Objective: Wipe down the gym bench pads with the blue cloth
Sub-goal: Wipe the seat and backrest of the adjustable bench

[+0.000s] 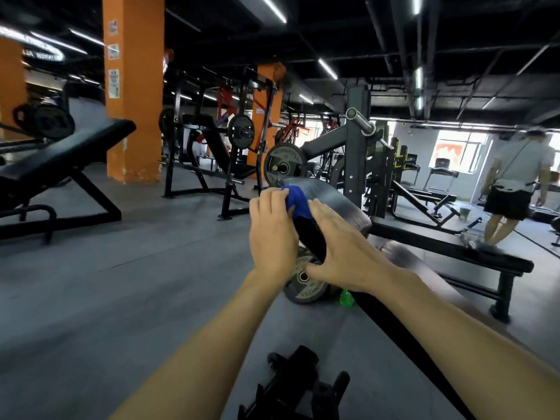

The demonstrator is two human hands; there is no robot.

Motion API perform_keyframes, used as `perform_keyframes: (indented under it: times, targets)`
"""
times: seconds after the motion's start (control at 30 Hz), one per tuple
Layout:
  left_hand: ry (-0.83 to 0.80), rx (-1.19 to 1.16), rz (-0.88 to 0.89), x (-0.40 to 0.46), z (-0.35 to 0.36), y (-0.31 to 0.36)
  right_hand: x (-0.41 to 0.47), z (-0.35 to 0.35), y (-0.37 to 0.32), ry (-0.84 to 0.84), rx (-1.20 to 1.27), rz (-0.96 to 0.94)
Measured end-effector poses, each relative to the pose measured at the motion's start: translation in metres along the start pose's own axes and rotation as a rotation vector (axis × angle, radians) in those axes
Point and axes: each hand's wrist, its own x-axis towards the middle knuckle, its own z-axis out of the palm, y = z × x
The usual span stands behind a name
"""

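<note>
1. My left hand [272,225] gripped the blue cloth [298,201], fingers curled over its bunched top, and held it against the upper left edge of the bench pad [330,201].
2. The cloth hung between my two hands, draped over the pad's near edge, with the dark side of the pad showing just below it.
3. My right hand [342,247] lay spread on the pad, fingers straight and pointing up its slope, fingertips just beside the cloth; it held nothing. The thumb reached down across the pad's dark side.
4. The pad was tilted, its grey top surface blurred and running away to the right of my hands.
5. Below my hands a weight plate [306,286] lay on the floor [151,283], with a small green bottle [347,297] just beside it.
6. Beyond the pad a second plate [283,166] stood upright near its far end.
</note>
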Motion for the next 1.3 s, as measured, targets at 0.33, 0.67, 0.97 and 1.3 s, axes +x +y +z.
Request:
perform_keyframes:
  times: [0.33, 0.67, 0.97, 1.3]
  targets:
    - [-0.095, -0.082, 0.123, -0.015, -0.014, -0.020, -0.006, 0.013, 0.018, 0.032, -0.015, -0.029]
    - [-0.111, -0.167, 0.090, 0.016, -0.021, -0.032, -0.009, 0.014, 0.017, 0.065, 0.057, -0.003]
    - [-0.045, -0.166, -0.162, 0.051, 0.001, -0.026, -0.012, 0.011, 0.017, 0.078, 0.016, 0.011]
    - [-0.101, -0.025, 0.358, -0.039, 0.000, -0.004, -0.052, 0.008, 0.025, 0.063, -0.076, 0.148]
